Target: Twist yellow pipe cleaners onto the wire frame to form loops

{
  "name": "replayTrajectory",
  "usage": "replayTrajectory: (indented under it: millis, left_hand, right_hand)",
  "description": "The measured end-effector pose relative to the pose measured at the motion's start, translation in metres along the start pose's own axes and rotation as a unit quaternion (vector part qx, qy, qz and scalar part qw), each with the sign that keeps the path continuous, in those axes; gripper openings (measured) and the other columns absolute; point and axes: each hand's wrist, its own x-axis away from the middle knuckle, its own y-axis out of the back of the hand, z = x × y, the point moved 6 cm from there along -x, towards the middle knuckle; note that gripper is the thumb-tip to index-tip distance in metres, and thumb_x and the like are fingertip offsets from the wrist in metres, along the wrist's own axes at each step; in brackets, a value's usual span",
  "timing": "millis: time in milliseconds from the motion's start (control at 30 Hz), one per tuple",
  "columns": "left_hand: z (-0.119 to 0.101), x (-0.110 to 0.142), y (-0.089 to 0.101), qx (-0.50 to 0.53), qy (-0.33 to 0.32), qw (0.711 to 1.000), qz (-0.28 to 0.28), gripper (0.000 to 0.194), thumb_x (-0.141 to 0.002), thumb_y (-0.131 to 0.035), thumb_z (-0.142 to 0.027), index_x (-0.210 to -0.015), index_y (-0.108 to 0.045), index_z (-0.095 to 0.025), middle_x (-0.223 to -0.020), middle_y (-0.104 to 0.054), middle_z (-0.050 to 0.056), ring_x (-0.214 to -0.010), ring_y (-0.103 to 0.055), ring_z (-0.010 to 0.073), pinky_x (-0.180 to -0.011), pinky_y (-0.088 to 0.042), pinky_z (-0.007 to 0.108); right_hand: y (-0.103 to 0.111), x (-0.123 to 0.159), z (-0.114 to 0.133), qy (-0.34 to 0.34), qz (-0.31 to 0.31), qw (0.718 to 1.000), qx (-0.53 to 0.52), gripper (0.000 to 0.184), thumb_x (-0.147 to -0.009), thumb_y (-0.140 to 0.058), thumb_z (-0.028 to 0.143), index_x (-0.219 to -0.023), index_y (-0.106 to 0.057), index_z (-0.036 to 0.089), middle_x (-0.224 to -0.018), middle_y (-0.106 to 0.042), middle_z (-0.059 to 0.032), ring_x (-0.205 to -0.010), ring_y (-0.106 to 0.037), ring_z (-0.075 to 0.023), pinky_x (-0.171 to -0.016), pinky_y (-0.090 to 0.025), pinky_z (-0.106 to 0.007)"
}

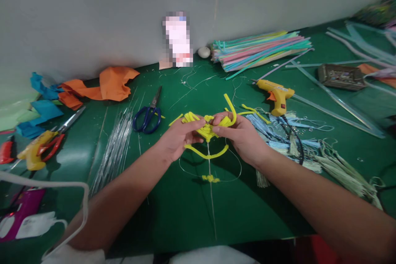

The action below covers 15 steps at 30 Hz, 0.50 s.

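Between both hands is a bundle of yellow pipe cleaners, bent into a layered shape, one loose end curling up at the right. My left hand pinches its left side. My right hand grips the right side, fingertips close to the middle. A thin wire stem runs down from the bundle toward the table's front. Below the fingers hang a curved yellow strand and a small yellow cluster on the stem. A fine thread loops around them. The far fingers are partly hidden.
Blue-handled scissors and clear wires lie left. A yellow glue gun and tassels lie right. Coloured pipe cleaners are stacked behind. A phone leans on the wall. Another glue gun is far left.
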Motion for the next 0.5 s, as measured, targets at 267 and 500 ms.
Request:
replayTrajectory:
  millis: [267, 500]
  left_hand:
    - [-0.0036, 0.004, -0.003, -0.031, -0.021, 0.999, -0.022, 0.023, -0.072, -0.081, -0.027, -0.088, -0.07, -0.014, -0.083, -0.071, 0.003, -0.076, -0.068, 0.0147, -0.07, -0.053, 0.028]
    - [-0.0042, 0.0059, -0.0017, -0.003, -0.018, 0.999, -0.048, 0.021, -0.072, -0.08, -0.02, -0.088, -0.068, -0.013, -0.084, -0.071, 0.002, -0.078, -0.069, 0.014, -0.078, -0.055, 0.03]
  right_hand:
    - [0.0009, 0.0007, 0.0028, 0.003, -0.013, 0.999, 0.033, 0.018, -0.067, -0.087, 0.028, -0.077, -0.073, 0.026, -0.086, -0.066, 0.0009, -0.082, -0.06, -0.016, -0.084, -0.047, -0.033]
    - [0.0001, 0.0, 0.0011, 0.0, -0.022, 0.999, 0.034, 0.017, -0.066, -0.087, 0.027, -0.074, -0.073, 0.025, -0.081, -0.064, 0.0029, -0.076, -0.056, -0.0139, -0.081, -0.045, -0.032]
